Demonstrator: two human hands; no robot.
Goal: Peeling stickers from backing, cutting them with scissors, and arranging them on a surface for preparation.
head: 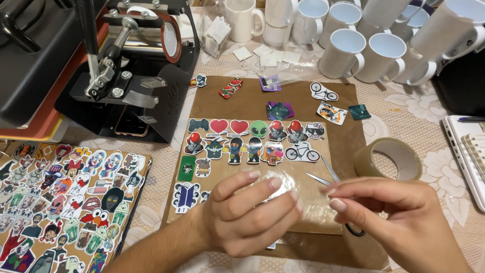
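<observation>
My left hand (250,215) hovers over a clear plastic sheet (303,194), fingers curled together, and I cannot tell if it pinches anything. My right hand (399,217) grips a pair of scissors (323,177); the open blades point up and left, and a black handle loop shows below my fingers. Rows of small colourful stickers (252,139) lie on the sheet and the brown paper (247,103) just beyond both hands.
A mug heat press (131,65) stands at the back left. Several white mugs (364,45) crowd the back right. A roll of clear tape (389,159) lies right of the paper. A board covered in stickers (65,202) lies at left, a notebook (470,156) at far right.
</observation>
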